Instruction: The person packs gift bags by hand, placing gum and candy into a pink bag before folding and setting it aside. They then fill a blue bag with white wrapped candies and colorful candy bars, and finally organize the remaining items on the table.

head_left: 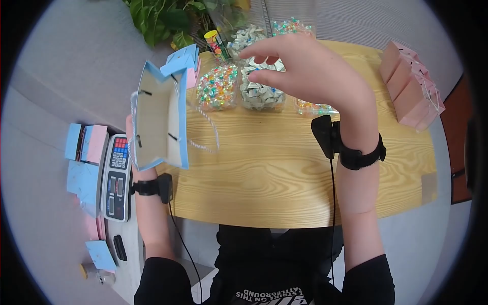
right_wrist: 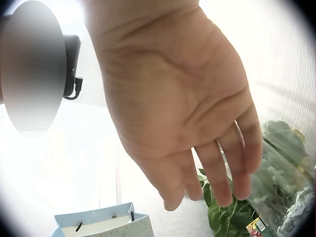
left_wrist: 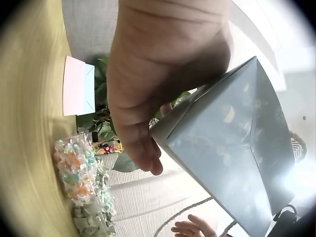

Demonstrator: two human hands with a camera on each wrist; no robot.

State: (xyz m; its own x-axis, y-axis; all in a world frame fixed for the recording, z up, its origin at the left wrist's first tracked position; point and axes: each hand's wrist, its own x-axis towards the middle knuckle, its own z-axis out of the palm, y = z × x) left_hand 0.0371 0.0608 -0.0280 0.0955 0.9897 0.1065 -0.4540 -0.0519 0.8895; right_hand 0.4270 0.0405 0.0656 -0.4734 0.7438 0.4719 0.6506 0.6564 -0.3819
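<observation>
In the left wrist view my left hand (left_wrist: 158, 74) grips a light-blue paper gift bag (head_left: 178, 117) by its lower part, with some fingers hidden behind it. The bag's open mouth faces me in the head view, and its twisted cord handles (head_left: 217, 133) hang at the sides. My right hand (head_left: 300, 68) is raised over the tubs, its fingers loosely bent and holding nothing. Beneath and beside it stand a clear tub of colourful wrapped candies (head_left: 216, 90) and a tub of pale-wrapped sweets (head_left: 260, 92).
Pink gift bags (head_left: 412, 86) stand at the table's right end. A scale (head_left: 117, 178) and more blue bags (head_left: 84, 178) lie at the left. At the back are a yellow-capped canister (head_left: 216, 44), further tubs and a leafy plant (head_left: 160, 23).
</observation>
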